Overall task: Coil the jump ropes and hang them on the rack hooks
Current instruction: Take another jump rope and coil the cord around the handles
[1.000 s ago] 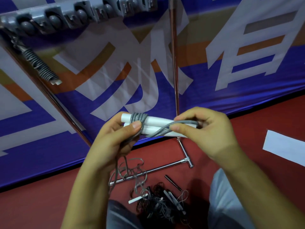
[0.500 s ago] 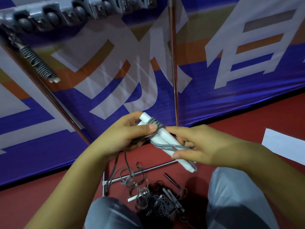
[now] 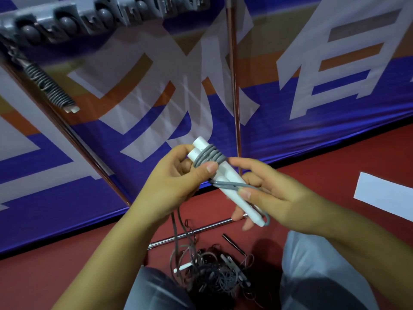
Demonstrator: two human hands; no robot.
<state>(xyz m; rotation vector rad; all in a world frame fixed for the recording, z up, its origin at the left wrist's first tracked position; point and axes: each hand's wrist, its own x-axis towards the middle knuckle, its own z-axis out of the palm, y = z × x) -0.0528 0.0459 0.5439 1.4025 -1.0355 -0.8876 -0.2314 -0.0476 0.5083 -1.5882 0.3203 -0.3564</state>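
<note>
Two white jump rope handles [image 3: 228, 180] lie side by side, slanting from upper left to lower right, with grey cord [image 3: 207, 156] wound several times round their upper end. My left hand [image 3: 176, 182] grips that upper end, thumb pressed on the windings. My right hand [image 3: 266, 193] holds the lower part and pinches a loop of the grey cord against the handles. The loose cord hangs down from my left hand toward a tangled pile of ropes [image 3: 212, 274] on the floor. The grey rack with hooks [image 3: 93, 21] runs along the top left, and one coiled rope [image 3: 51, 86] hangs from it.
A blue, white and orange banner [image 3: 290, 97] covers the wall behind. Thin metal rack poles [image 3: 233, 86] stand in front of it, with a base bar [image 3: 196, 231] on the red floor. A white sheet [image 3: 384, 193] lies at right. My knees [image 3: 317, 271] frame the pile.
The handles have swung from level to a steep slant. My right hand has slid down toward their lower end, drawing a cord loop along them. The view has tilted slightly.
</note>
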